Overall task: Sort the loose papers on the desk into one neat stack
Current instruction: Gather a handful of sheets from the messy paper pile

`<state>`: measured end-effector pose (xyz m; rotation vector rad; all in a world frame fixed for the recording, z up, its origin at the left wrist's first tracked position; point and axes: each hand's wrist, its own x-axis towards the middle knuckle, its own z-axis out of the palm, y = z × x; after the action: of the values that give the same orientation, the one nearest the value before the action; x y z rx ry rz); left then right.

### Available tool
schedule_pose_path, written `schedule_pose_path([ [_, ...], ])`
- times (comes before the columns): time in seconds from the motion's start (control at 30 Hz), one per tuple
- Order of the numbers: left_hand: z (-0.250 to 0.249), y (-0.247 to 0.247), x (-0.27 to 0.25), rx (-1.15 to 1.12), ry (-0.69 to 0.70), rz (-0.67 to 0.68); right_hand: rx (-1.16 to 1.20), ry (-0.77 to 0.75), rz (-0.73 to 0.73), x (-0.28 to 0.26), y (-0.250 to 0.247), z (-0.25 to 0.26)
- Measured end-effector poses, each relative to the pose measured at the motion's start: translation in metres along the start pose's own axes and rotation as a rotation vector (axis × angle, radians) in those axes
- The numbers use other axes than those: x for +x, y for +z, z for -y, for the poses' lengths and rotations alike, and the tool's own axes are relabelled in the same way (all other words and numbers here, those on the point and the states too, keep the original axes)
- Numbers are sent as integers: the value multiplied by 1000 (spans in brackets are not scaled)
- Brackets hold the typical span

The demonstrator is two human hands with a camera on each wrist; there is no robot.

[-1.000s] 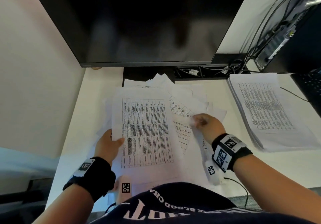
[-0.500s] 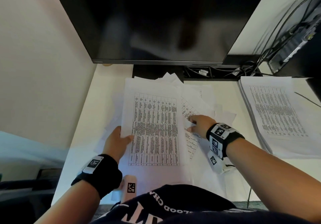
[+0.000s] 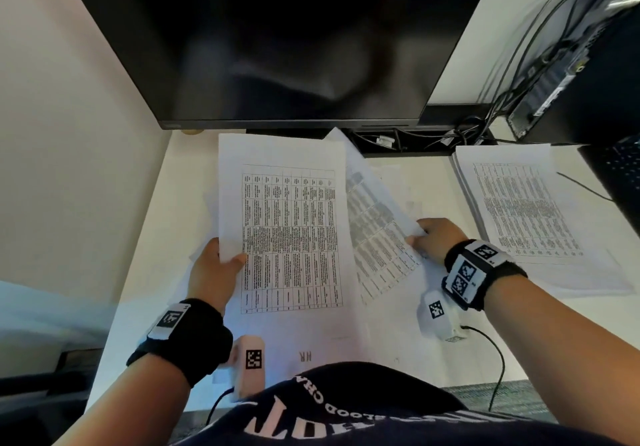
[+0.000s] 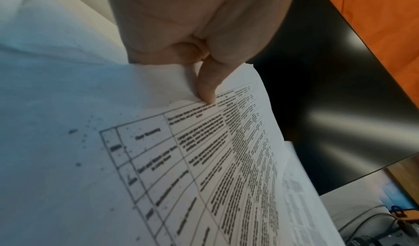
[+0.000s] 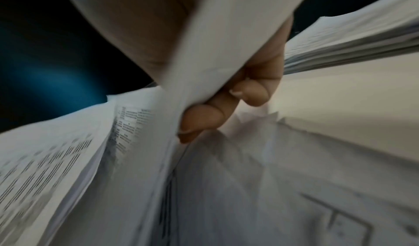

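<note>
Paper sheet [image 3: 287, 224] in left hand [image 3: 211, 272]; "HR" legible on lower page [image 3: 306, 355].

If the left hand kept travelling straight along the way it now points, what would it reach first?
The left hand, gripping the table sheet, points away from the body toward the monitor. Loose papers lie below that line; the monitor's lower edge looks like the first obstacle, though depth is unclear.

Upside-down letters "HR" stand on a sheet [image 3: 306, 355] lying at the near edge of the desk. The dark shirt [image 3: 346, 407] carries white lettering, seen upside down and partly cut off; "OOD CHA" can be made out. The printed tables on the papers are too small and blurred to read.
</note>
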<state>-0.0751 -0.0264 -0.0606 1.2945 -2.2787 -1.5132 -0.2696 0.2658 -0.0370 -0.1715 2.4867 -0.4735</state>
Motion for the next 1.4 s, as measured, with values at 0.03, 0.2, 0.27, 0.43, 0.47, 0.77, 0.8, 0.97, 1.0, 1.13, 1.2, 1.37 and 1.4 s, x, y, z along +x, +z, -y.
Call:
schedule_pose_path([
  [0.03, -1, -1, 0, -26, 0, -11, 91, 41, -45, -1, -4, -7],
  [0.2, 0, -5, 1, -85, -27, -60, 178, 151, -90, -5, -11, -39],
  [0.27, 1, -7, 1, -86, -42, -68, 87, 149, 28, -13, -9, -44],
  [0.43, 8, -6, -2, -49, -109, 26, 168, 103, 169, -26, -3, -39],
  [0.47, 8, -4, -4, -37, -115, 51, 237, 99, 136, -25, -2, -35],
  [0.77, -12, 13, -23, -81, -66, 109, 309, 125, -92, -21, 15, -35],
  [0.8, -14, 13, -24, -105, -70, 100, 416, 138, -103, -24, 13, -39],
  [0.97, -31, 16, -27, -266, -76, 102, 712, 168, 4, -28, 23, -51],
  [1.0, -34, 19, -27, -275, -73, 109, 787, 166, 27, -27, 27, -52],
  [1.13, -43, 33, -25, -327, -72, 62, 910, 93, 88, -37, 40, -32],
  [1.2, -49, 37, -25, -370, -76, -4, 856, 32, 106, -39, 47, -28],
  [1.37, -62, 37, -27, -394, 83, 43, 810, -13, 44, -45, 36, -13],
  [1.4, -64, 36, -28, -319, 136, 65, 893, -3, 12, -48, 30, -9],
])
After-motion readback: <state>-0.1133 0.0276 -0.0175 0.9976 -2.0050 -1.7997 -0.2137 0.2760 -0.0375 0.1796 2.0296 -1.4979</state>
